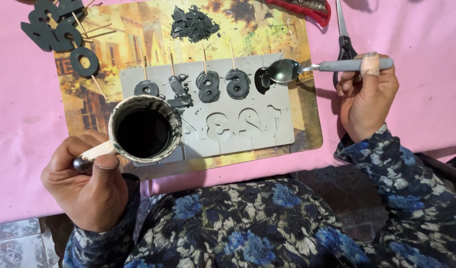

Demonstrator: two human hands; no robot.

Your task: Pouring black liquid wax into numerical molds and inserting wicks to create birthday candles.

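Observation:
My left hand point(86, 183) grips the handle of a small pot point(144, 130) filled with black liquid, held over the near left corner of a grey number-shaped mould point(267, 134). My right hand point(365, 97) holds a metal spoon point(287, 70) by its grey handle, the bowl hovering at the mould's far right cavity, which holds black liquid. Several far cavities are filled black with thin wooden sticks standing in them. The near row of cavities looks unfilled.
The mould lies on a picture placemat point(307, 44) on a pink cloth point(421, 39). Black finished number shapes on sticks point(57, 30) lie at the far left. A heap of black chips point(192, 24), scissors point(344, 44) and a red tool point(307, 9) lie at the back.

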